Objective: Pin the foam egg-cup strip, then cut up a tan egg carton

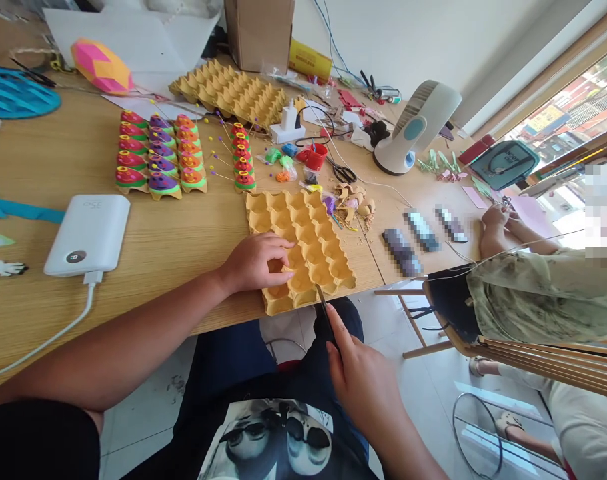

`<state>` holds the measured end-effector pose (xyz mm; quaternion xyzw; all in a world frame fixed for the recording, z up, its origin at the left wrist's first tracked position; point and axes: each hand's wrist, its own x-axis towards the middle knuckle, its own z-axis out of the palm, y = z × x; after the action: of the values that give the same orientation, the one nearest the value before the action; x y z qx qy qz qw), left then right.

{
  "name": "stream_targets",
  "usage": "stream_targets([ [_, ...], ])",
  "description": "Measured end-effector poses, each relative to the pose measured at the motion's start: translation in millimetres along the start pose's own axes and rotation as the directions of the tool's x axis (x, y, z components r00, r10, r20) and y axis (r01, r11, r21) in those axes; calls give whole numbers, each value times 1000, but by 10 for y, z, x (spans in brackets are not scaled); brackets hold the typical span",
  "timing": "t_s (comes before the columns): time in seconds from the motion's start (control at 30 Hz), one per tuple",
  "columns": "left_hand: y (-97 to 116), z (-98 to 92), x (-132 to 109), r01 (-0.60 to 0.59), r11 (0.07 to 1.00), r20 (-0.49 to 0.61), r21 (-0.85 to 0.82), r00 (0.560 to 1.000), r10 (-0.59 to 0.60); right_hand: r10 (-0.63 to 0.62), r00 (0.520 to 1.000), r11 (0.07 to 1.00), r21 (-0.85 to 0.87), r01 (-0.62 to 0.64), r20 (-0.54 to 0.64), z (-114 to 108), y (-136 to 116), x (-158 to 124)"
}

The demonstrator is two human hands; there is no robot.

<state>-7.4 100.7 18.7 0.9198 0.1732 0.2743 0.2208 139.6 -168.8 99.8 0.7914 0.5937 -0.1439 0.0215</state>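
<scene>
A yellow egg-carton tray (311, 250) lies flat at the table's front edge. My left hand (258, 261) rests on its left side, fingers bent and a little apart, with nothing seen in them. My right hand (359, 363) is wrapped round the dark handle of a knife (322, 301), whose blade touches the tray's front edge. Behind the tray stands a row of red and green painted carton pieces (244, 163). Further left are more painted rows in red (132, 153), purple (162, 160) and orange (191, 157).
A white power bank (89, 233) with a cable lies at the left. Behind are another carton tray (231, 90), a red cup (314, 157), scissors (342, 172) and a fan (418, 127). Carton scraps (353, 203) lie right of the tray. A person (528, 287) sits at the right.
</scene>
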Motion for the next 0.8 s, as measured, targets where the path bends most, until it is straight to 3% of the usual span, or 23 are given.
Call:
stream_targets([
  [0.4, -3, 4, -5, 5, 1000, 3, -2, 1000, -5, -8, 999, 998, 58, 5, 52, -68, -60, 182],
  [0.6, -2, 7, -6, 8, 1000, 2, -7, 1000, -8, 14, 997, 999, -52, -11, 69, -79, -74, 80],
  [0.8, -6, 6, -4, 9, 1000, 12, -8, 1000, -9, 13, 997, 998, -54, -10, 71, -122, -132, 230],
])
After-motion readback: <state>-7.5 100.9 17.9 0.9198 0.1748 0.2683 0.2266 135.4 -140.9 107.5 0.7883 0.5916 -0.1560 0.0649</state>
